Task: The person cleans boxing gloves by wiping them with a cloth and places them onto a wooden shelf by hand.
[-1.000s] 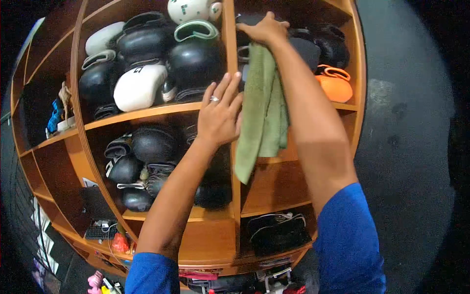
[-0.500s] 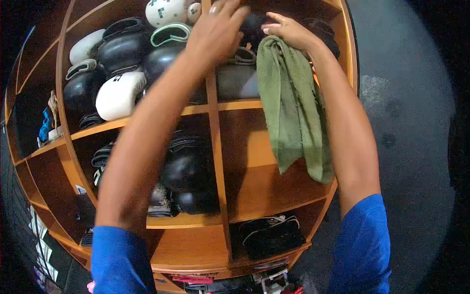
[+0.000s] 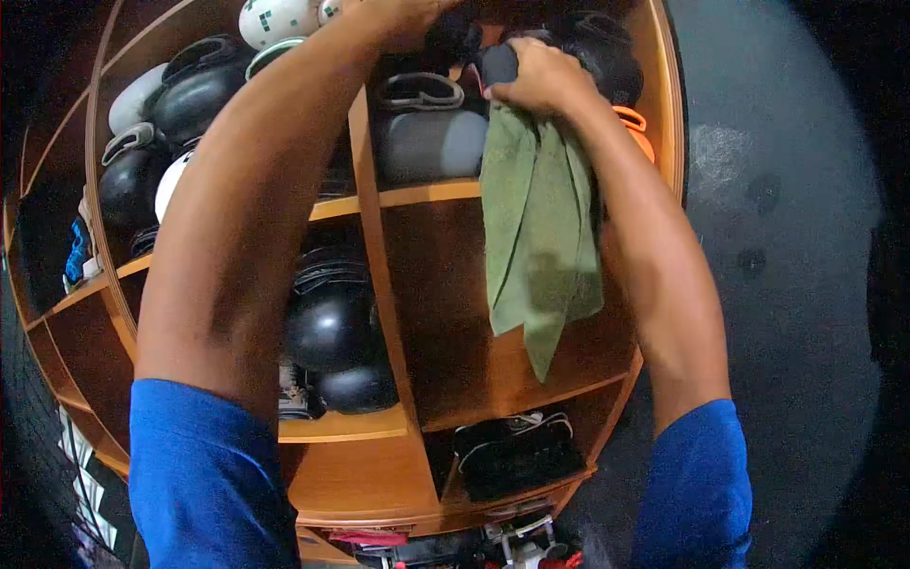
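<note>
My right hand (image 3: 545, 78) is closed at the upper right compartment, with a green towel (image 3: 540, 218) hanging below it over the shelf front. A small dark padded piece (image 3: 498, 64) sits at its fingertips; I cannot make out what it belongs to. My left hand (image 3: 403, 17) reaches to the top edge of the view, where its fingers are cut off. Dark gear (image 3: 450, 40) lies beside it. Below that is a grey boxing glove (image 3: 431, 142) with its cuff open. Black gloves (image 3: 597, 57) lie behind my right hand.
The wooden shelf unit (image 3: 368, 161) holds several black boxing gloves (image 3: 199, 102) and a white glove with green squares (image 3: 275, 19) on the left. An orange item (image 3: 635, 133) is by the right side panel. A black bag (image 3: 521, 460) lies in a lower compartment. Dark flooring (image 3: 777, 284) is at right.
My left hand has moved up to the top edge of the view. My right hand has shifted slightly, now closed beside the dark padded piece, and the towel has swung left.
</note>
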Tool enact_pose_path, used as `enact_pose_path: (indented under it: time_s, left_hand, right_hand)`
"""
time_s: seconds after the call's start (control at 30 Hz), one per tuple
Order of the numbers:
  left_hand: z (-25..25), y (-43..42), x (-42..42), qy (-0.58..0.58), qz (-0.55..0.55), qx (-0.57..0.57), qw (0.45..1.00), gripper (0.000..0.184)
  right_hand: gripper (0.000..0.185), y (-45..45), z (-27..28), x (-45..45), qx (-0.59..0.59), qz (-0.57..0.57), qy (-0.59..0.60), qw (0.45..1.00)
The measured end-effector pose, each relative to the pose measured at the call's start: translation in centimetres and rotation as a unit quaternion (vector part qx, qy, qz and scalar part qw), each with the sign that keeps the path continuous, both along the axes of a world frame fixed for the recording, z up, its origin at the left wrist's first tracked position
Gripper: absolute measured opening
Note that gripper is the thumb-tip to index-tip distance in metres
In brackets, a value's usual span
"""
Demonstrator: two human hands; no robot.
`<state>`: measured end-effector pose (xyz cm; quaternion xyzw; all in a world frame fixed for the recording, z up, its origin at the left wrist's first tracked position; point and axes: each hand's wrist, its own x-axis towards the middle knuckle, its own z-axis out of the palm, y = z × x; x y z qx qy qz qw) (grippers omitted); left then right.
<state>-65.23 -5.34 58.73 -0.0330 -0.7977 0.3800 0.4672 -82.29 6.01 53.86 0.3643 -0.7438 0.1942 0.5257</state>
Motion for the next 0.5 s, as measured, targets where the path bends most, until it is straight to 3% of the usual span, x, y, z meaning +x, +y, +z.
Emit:
enact_pose_path:
  time_s: [0.1,0.2,0.27,0.4,0.47,0.5]
  left_hand:
    - [1.1,-2.5,-0.1,-0.033,-0.120,-0.066,0.990,0.049]
    - [1.7,-2.9,-1.2,-0.097,-0.124,-0.097,0.983,0.051]
    - [1.1,-0.7,-2.3,-0.029,0.155,0.006,0.988,0.059]
    - [-0.5,-1.2,-2.6,-0.027,0.219,-0.017,0.975,0.072]
    - [-1.1,-4.2,-4.8,0.070,0.107,-0.061,0.990,0.064]
    - [-0.6,-4.6,-5.3,0.064,0.148,-0.060,0.985,0.070]
  right_hand:
    - [0.072,0.3,0.9,-0.5,0.026,-0.004,-0.018,0.999]
    - [0.071,0.2,0.3,-0.9,0.039,-0.009,-0.014,0.999]
    - [0.078,0.3,-0.3,-0.7,0.020,0.016,0.039,0.999]
    - [0.080,0.5,-0.8,0.3,0.047,0.019,-0.031,0.998]
    - [0.079,0.3,-1.5,0.5,0.021,0.035,-0.014,0.999]
    - [0.078,0.7,-1.7,1.3,0.022,0.034,-0.029,0.999]
